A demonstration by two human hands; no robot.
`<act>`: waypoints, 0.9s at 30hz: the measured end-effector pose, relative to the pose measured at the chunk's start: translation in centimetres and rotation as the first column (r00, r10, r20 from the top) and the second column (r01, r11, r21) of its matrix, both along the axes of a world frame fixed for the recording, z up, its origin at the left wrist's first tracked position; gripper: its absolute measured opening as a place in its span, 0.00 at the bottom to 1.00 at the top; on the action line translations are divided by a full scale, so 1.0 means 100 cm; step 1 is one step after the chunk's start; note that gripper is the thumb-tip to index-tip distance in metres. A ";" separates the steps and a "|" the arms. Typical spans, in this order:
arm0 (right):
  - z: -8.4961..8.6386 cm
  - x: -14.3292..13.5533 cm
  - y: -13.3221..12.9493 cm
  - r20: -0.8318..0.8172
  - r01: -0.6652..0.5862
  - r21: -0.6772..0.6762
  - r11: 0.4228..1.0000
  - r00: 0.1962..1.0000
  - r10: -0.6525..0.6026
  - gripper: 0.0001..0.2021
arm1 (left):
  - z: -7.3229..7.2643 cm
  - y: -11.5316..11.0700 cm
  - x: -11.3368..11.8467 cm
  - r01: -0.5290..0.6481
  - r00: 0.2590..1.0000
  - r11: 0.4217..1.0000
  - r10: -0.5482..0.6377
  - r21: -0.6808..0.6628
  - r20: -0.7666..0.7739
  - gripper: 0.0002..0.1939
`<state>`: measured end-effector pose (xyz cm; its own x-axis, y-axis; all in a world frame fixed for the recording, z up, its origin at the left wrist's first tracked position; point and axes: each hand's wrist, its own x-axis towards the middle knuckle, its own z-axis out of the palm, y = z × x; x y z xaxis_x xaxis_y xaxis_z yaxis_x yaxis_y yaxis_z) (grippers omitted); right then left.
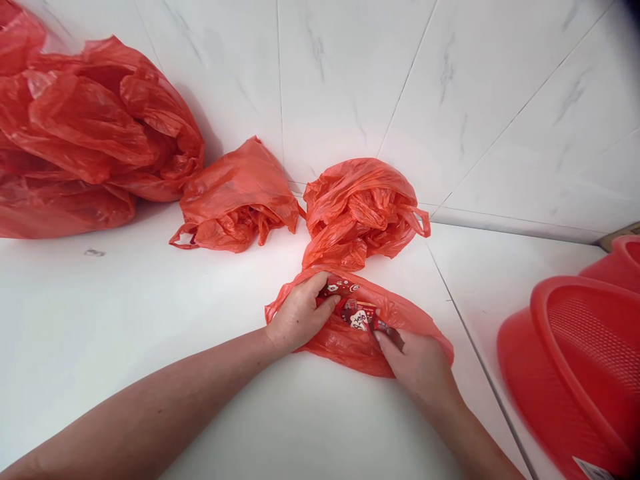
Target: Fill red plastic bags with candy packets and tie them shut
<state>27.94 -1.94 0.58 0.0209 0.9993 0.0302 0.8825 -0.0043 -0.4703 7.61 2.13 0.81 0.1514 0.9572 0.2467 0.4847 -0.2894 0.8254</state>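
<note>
A red plastic bag (350, 357) lies spread with its mouth open on the white surface. Inside it are small printed packets, one of them a red packet (359, 319) with a white patch and dark lettering. My left hand (300, 317) reaches into the left side of the mouth. Its thumb and fingers close on a dark red packet (340, 287) with white flower prints. At the right side, my right hand (423, 367) pinches another small red packet (381, 325) between thumb and fingers. Some of its fingertips are hidden in the bag.
Behind the open bag sits a bunched red plastic bag (363, 210), with a smaller red bag (240, 193) to its left. A large pile of red bags (95, 127) leans at the far left by the tiled wall (345, 80). Red plastic baskets (540, 360) stand at right.
</note>
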 end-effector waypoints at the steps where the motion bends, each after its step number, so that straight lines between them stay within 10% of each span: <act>1: -0.001 0.001 -0.001 -0.009 0.008 0.032 0.999 1.000 -0.008 0.20 | 0.000 0.000 0.000 -0.002 1.000 1.000 0.002 0.002 0.002 0.06; 9: 0.002 0.000 -0.005 0.054 -0.005 0.334 0.943 0.998 -0.014 0.21 | 0.000 -0.001 0.000 -0.009 1.000 1.000 0.009 0.016 0.009 0.05; 15: 0.000 -0.011 0.002 -0.010 -0.298 0.224 0.928 0.951 0.308 0.20 | 0.001 0.000 0.001 -0.009 1.000 1.000 0.009 0.014 0.006 0.04; 27: -0.005 -0.006 0.002 -0.075 -0.130 0.122 0.984 0.987 0.139 0.18 | 0.001 0.000 0.000 0.005 1.000 1.000 -0.005 -0.013 -0.016 0.04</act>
